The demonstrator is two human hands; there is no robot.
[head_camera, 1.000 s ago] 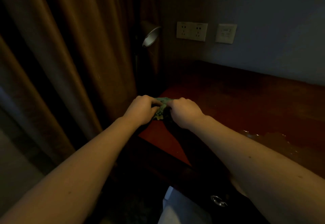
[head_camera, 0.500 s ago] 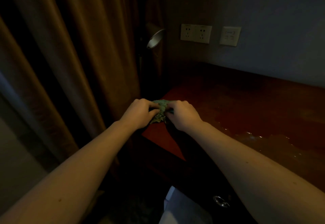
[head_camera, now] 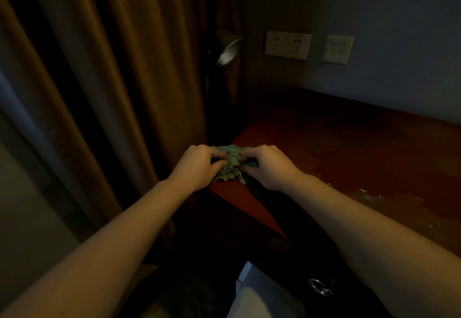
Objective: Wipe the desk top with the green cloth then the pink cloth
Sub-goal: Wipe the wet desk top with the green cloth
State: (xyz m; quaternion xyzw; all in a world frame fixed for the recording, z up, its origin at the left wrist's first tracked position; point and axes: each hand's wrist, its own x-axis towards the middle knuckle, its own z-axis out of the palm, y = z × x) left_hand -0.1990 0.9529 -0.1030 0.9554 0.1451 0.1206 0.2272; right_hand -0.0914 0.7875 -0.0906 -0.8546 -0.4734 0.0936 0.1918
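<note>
The green cloth [head_camera: 230, 168] lies bunched between the two hands at the near left corner of the table [head_camera: 336, 143]. The left hand [head_camera: 199, 165] and the right hand [head_camera: 268, 165] each have their fingers curled into its folds, pinching it from either side. To wipe well, I judge the cloth should be spread flatter under a palm rather than pushed as a wad, then drawn in overlapping strokes away from the hands toward the shiny, wet-looking patch [head_camera: 379, 193] to the right of the right hand; the pink cloth is not in view.
</note>
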